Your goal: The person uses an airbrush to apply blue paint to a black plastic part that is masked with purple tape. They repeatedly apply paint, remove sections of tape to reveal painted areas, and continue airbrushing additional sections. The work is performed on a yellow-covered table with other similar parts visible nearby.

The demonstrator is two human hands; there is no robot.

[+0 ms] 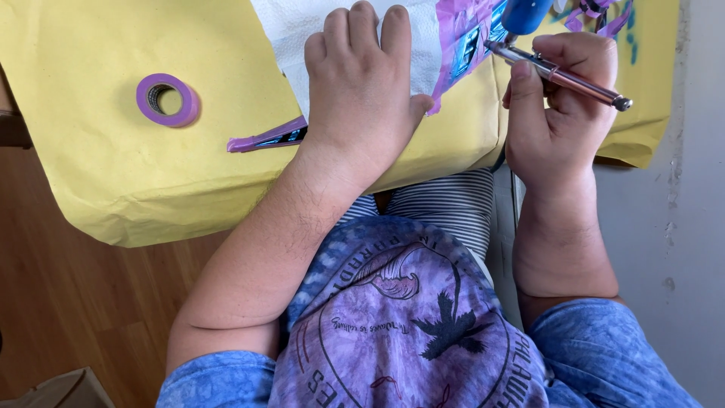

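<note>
Gripping a metal airbrush [563, 75] in the right hand [555, 113], fingers curled round it, tip over what looks like a purple-masked piece [461, 45]. Left hand [362, 91] presses flat, empty, on white paper towel [291, 34] beside it.

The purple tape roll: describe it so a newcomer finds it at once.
Start at the yellow paper sheet covering the table. Left of the left hand lies the tape roll, flat and alone. It is the only ring there, purple with an open core.
</note>
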